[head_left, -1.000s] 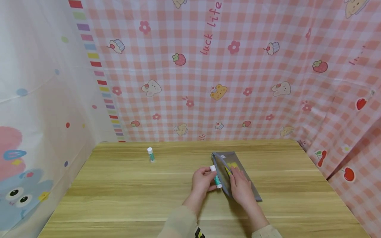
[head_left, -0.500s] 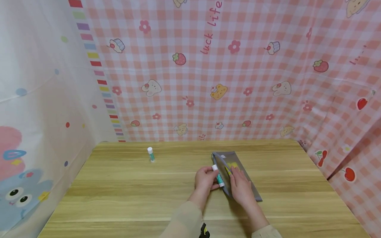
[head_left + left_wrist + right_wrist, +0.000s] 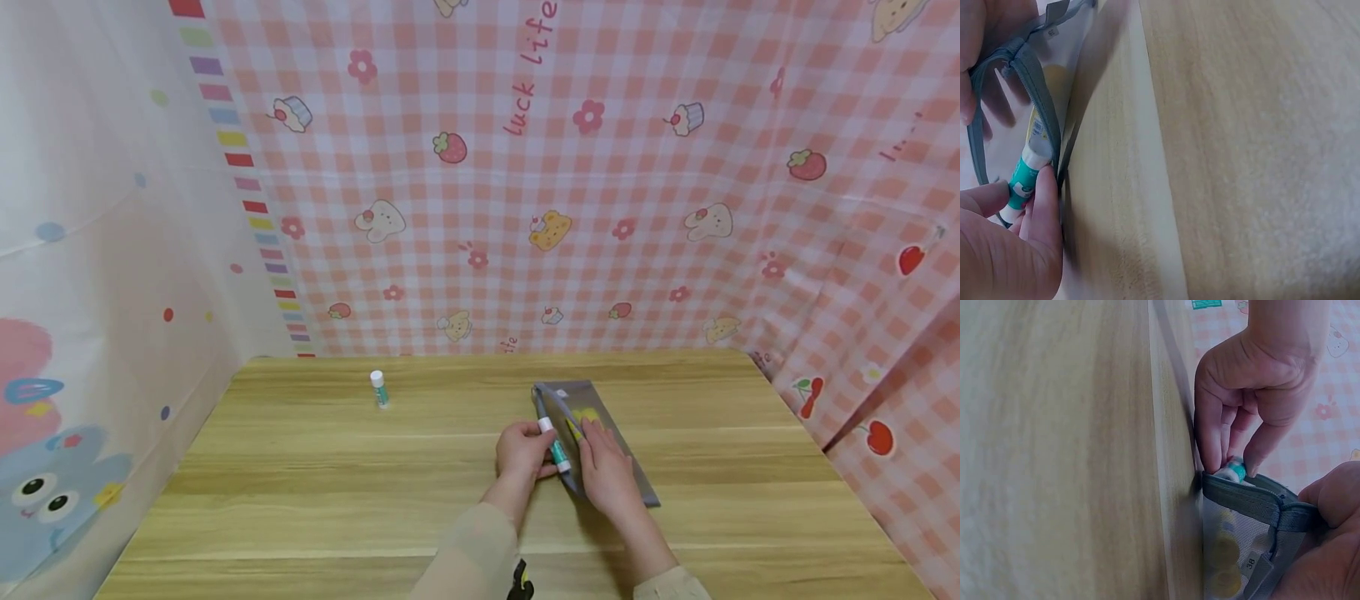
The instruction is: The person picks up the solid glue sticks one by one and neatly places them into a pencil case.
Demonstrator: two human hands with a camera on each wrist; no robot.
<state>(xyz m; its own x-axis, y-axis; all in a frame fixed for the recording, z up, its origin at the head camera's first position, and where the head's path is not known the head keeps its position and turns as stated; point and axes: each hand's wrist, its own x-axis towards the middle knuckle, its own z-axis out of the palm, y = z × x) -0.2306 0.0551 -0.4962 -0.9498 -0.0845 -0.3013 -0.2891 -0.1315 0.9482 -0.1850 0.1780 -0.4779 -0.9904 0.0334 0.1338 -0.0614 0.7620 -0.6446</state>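
My left hand point(image 3: 521, 454) pinches a white-capped green glue stick point(image 3: 559, 455) between thumb and fingers. One end of the glue stick point(image 3: 1038, 154) lies inside the mouth of a grey mesh zip pouch point(image 3: 583, 395), which gapes toward the left hand. Fingers of my right hand point(image 3: 607, 471) lie over the pouch's upper side, and in the right wrist view its thumb point(image 3: 1338, 494) grips the zipped rim point(image 3: 1241, 500). Through the mesh, yellow items point(image 3: 1225, 562) show inside; one carries a barcode label point(image 3: 1036, 127).
A second glue stick point(image 3: 380, 390) stands upright at the back left of the wooden table point(image 3: 300, 483). Behind the table hangs a pink checked curtain point(image 3: 480, 200), with a white printed curtain point(image 3: 112, 250) on the left.
My left hand has moved right with the glue stick, from beside the pouch's mouth to within it. The right hand and the pouch have stayed in place.
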